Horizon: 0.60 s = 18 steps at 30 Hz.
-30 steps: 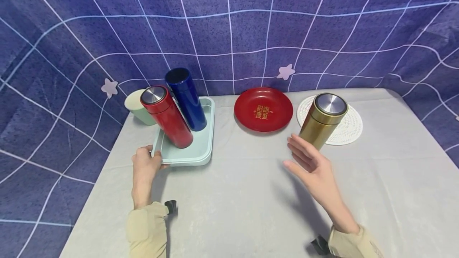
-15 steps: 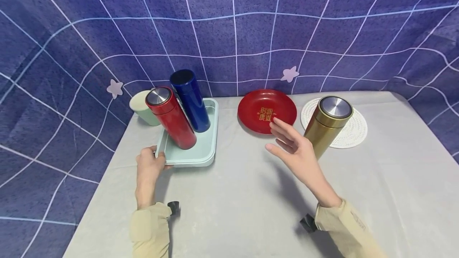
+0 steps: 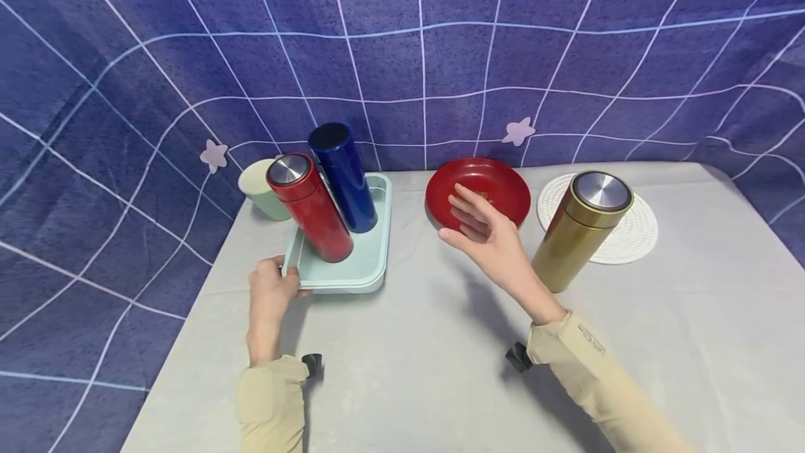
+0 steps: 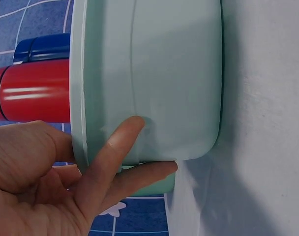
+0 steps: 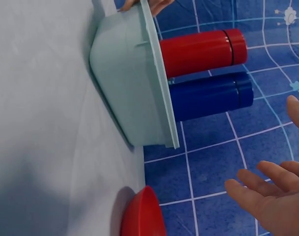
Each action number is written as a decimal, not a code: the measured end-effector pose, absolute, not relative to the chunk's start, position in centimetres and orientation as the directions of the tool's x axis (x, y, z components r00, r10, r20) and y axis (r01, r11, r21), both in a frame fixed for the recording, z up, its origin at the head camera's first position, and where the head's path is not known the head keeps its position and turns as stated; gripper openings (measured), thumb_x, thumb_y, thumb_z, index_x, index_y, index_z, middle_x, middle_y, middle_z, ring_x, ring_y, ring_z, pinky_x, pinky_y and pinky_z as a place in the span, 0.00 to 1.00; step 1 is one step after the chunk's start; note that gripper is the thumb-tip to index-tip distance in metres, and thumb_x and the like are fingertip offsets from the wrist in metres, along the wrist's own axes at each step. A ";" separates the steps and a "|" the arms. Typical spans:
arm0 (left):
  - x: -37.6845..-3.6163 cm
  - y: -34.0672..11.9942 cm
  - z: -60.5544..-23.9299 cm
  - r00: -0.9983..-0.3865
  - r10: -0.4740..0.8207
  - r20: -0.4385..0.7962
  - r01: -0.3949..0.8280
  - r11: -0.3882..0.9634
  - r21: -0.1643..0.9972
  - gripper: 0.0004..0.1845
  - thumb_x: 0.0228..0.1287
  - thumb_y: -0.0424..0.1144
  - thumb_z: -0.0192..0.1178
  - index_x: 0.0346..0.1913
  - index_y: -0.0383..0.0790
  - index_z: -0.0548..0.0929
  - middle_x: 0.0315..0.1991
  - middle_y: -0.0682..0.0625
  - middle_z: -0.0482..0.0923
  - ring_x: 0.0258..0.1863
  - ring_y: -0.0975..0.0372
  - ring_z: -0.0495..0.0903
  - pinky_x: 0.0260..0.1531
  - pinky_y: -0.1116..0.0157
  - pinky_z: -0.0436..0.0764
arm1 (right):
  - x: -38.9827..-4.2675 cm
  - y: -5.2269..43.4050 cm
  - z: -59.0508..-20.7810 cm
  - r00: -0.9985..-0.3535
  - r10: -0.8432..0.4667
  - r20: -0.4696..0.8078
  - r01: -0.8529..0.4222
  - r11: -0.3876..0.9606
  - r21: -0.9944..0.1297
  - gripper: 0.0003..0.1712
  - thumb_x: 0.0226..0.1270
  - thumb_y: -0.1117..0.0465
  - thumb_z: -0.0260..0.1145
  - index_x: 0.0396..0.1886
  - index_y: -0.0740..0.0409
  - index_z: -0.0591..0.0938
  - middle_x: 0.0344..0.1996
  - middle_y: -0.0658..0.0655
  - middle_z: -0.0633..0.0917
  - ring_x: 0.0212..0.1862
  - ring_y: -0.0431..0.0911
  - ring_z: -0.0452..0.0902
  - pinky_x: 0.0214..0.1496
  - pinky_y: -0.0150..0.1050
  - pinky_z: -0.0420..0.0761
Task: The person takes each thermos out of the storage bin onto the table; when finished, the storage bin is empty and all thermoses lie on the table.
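The left hand (image 3: 272, 290) grips the near corner of the pale green plastic tray (image 3: 352, 268) on the bench. The right hand (image 3: 487, 236) floats with fingers spread, holding nothing, beside the tray and over the round red plate (image 3: 503, 187).

Setting: staged tabletop recording booth | Backdrop: blue grid-patterned cloth (image 3: 402, 54) hung on all sides, bearing star stickers (image 3: 518, 131) | Surface: table under pale grey cover (image 3: 428, 341) | Props: household drinkware and dishes
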<state>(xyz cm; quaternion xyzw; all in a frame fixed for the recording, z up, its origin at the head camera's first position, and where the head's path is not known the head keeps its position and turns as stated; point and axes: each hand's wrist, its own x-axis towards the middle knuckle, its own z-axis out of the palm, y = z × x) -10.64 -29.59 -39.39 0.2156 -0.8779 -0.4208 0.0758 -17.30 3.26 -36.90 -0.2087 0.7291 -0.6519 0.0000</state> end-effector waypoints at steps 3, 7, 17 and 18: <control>-10.7 -29.5 -39.5 -0.895 -0.442 -0.052 -0.317 0.551 0.772 0.20 0.66 0.27 0.44 0.54 0.17 0.76 0.37 0.23 0.81 0.18 0.62 0.84 0.23 0.65 0.85 | -17.9 2.9 -37.1 -0.913 -0.304 0.273 -0.309 0.078 -0.948 0.40 0.60 0.61 0.73 0.71 0.47 0.69 0.63 0.54 0.78 0.63 0.51 0.75 0.62 0.42 0.76; -10.7 -29.3 -39.5 -0.894 -0.447 -0.046 -0.319 0.558 0.766 0.20 0.66 0.27 0.44 0.55 0.17 0.76 0.37 0.23 0.81 0.19 0.61 0.85 0.23 0.64 0.85 | -18.6 2.2 -37.3 -0.911 -0.301 0.282 -0.320 0.082 -0.944 0.40 0.60 0.60 0.73 0.71 0.47 0.69 0.63 0.55 0.78 0.63 0.52 0.75 0.62 0.43 0.76; -10.8 -29.3 -39.7 -0.885 -0.463 -0.045 -0.331 0.558 0.761 0.20 0.67 0.26 0.44 0.57 0.15 0.73 0.43 0.20 0.78 0.28 0.47 0.87 0.22 0.68 0.84 | -20.6 -0.7 -37.2 -0.905 -0.331 0.266 -0.292 0.029 -0.956 0.41 0.60 0.63 0.72 0.73 0.52 0.66 0.65 0.59 0.76 0.64 0.54 0.74 0.63 0.45 0.74; -10.8 -29.3 -39.7 -0.885 -0.464 -0.047 -0.332 0.556 0.762 0.20 0.67 0.26 0.44 0.57 0.15 0.73 0.43 0.20 0.78 0.29 0.47 0.87 0.23 0.68 0.84 | -20.8 -1.1 -37.2 -0.905 -0.334 0.264 -0.289 0.027 -0.957 0.41 0.60 0.63 0.72 0.73 0.52 0.66 0.64 0.59 0.76 0.64 0.53 0.74 0.63 0.45 0.74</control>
